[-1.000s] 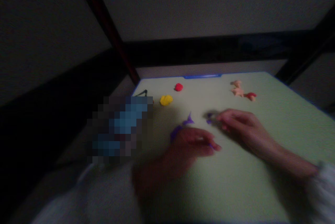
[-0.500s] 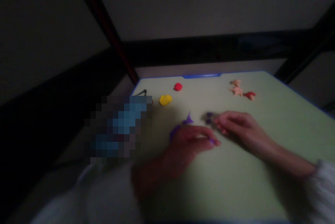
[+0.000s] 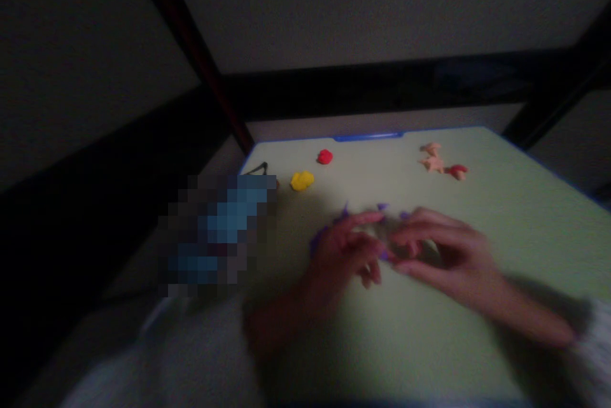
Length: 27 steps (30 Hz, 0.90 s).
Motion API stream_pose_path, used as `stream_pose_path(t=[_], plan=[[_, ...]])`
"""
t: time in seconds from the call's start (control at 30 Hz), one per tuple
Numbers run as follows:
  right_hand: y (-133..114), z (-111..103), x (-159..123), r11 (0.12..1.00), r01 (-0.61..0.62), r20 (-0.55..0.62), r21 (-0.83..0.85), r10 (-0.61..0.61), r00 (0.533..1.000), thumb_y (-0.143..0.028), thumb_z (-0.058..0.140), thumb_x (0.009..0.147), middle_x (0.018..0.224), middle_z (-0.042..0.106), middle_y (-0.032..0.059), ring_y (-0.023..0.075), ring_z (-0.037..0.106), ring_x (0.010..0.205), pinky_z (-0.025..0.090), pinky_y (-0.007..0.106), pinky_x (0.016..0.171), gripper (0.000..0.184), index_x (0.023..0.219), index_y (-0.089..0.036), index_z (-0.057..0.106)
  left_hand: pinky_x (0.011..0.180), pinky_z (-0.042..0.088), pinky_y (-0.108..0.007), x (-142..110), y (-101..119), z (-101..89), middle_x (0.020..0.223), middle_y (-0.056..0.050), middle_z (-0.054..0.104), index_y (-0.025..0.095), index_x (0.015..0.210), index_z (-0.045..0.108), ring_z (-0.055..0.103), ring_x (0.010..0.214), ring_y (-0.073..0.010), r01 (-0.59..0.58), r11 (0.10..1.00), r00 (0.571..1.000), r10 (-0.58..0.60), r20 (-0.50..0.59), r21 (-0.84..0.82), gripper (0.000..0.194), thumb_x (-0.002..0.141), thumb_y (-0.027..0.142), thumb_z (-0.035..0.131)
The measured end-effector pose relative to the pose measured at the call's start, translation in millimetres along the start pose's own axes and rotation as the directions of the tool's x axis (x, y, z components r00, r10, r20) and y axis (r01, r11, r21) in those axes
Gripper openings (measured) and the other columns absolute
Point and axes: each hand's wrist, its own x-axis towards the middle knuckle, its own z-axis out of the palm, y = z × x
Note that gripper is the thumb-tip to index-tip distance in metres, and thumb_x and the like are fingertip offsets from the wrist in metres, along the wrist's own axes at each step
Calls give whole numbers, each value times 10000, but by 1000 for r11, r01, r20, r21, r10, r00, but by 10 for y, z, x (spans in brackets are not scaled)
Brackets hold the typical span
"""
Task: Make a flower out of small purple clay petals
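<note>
My left hand (image 3: 346, 252) is bent over the table with its forefinger stretched out and its thumb at a small bit of purple modelling clay (image 3: 384, 256). From the other side my right hand (image 3: 449, 252) meets it, thumb and fingertips curled at the same bit; blur hides the exact grip. Behind my left hand lie a larger purple lump (image 3: 316, 241), partly covered, and a pointed purple piece (image 3: 345, 209). Small purple pieces (image 3: 382, 207) rest on the table just beyond my fingertips.
A yellow clay lump (image 3: 302, 180) and a red one (image 3: 325, 156) sit farther back on the pale, blue-edged table (image 3: 477, 344). Peach-coloured clay shapes (image 3: 433, 163) and a red-and-peach piece (image 3: 458, 171) are at the back right. A pixelated blue area (image 3: 233, 217) covers the left edge.
My right hand has moved away from the small purple pieces and toward the bit at my left fingertips. My left forefinger has lifted and spread from the thumb.
</note>
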Motion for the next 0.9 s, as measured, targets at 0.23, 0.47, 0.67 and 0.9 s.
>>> stream_pose_path(t=[0.23, 0.47, 0.67, 0.9], plan=[[-81, 63, -32, 981, 135, -32, -140, -141, 990, -108, 646, 767, 754, 526, 23, 99, 526, 660, 443, 204, 521, 125, 882, -146, 675, 354, 340, -134, 3, 19, 39, 482, 63, 605, 109, 1131, 507, 476, 351, -43, 32, 999, 999, -32, -13, 25, 579, 615, 207, 751], [-98, 18, -16, 950, 216, 12, -225, -219, 976, -142, 605, 809, 742, 525, 33, 99, 529, 641, 440, 201, 501, 79, 845, -126, 673, 363, 361, -135, -11, 37, 40, 503, 71, 620, 121, 1148, 514, 507, 366, -52, 70, 997, 997, -71, 13, 45, 624, 575, 164, 757], [-101, 23, -25, 901, 287, 58, -324, -284, 957, -217, 549, 857, 680, 516, 15, 91, 515, 571, 429, 201, 460, 152, 793, -153, 671, 359, 365, -140, -43, 88, 54, 536, 60, 651, 150, 1180, 503, 513, 354, -58, 121, 982, 993, -121, -7, 147, 682, 554, 135, 774], [-143, -9, -8, 841, 348, 93, -413, -342, 935, -210, 484, 893, 610, 534, 19, 98, 494, 530, 402, 220, 450, 265, 671, -173, 623, 361, 402, -139, -59, 90, 83, 564, 53, 672, 158, 1188, 502, 539, 362, -67, 92, 987, 996, -90, -26, 130, 734, 516, 83, 788]])
